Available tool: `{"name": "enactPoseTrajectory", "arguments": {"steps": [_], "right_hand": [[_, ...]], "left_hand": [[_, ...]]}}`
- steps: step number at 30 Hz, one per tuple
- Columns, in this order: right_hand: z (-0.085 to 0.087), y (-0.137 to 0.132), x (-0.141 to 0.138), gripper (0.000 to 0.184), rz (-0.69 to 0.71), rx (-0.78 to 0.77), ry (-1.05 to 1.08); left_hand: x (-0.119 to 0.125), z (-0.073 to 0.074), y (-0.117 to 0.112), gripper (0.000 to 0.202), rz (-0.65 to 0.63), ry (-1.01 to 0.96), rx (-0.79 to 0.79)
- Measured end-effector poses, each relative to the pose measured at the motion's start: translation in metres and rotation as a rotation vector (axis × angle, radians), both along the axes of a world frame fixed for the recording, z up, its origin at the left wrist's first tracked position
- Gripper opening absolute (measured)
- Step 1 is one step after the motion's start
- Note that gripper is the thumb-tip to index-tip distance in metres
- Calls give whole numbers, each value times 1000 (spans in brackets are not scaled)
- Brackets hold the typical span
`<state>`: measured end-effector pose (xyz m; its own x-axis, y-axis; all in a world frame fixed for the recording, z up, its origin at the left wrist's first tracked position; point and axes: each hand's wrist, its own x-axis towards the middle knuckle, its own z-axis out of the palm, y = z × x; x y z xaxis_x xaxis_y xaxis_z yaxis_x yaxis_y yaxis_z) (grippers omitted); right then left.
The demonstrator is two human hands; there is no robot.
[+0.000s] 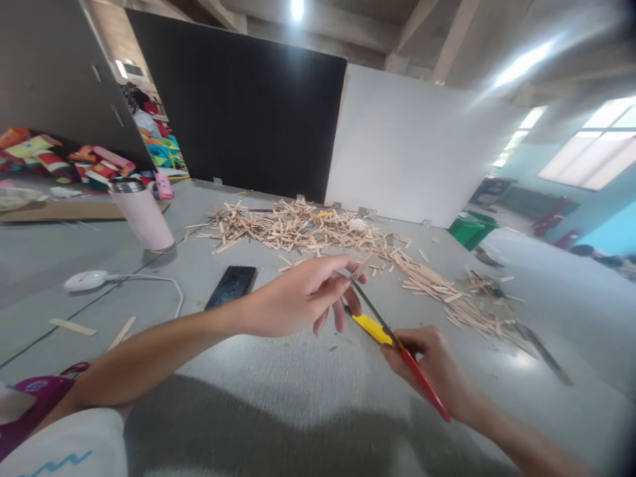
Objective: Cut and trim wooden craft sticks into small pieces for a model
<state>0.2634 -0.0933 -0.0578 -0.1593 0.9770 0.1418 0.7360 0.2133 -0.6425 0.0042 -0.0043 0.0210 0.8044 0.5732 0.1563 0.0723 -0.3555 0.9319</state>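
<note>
Wooden strip [364, 265] in left hand [293, 297] — pale logo [37, 385] on purple item [55, 392], unreadable.

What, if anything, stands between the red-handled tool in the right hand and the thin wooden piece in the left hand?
Nothing visible. The red-handled tool in the right hand has its tip by the thin wooden piece held by the left hand; the yellow object appears below, outside that gap.

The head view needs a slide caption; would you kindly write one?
Left hand holding a thin wooden strip, right hand gripping a red-handled tool, scattered wooden pieces beyond.
</note>
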Motion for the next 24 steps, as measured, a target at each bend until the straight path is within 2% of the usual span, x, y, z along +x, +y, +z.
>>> {"name": "enactPoseTrajectory", "arguments": {"steps": [6,11,19,24], "right_hand": [[13,-5,0,47,61,7,-6],[14,-5,1,46,75,-3,-10],[14,-3,2,43,60,-26,-21],[14,-2,-1,42,44,-34,-14]], "left_hand": [[-2,2,-2,17,-66,-62,-80],[-2,3,-2,16,-91,-59,-107],[-2,3,-2,20,-8,-35,31],[-2,3,-2,20,-4,-16,42]]}}
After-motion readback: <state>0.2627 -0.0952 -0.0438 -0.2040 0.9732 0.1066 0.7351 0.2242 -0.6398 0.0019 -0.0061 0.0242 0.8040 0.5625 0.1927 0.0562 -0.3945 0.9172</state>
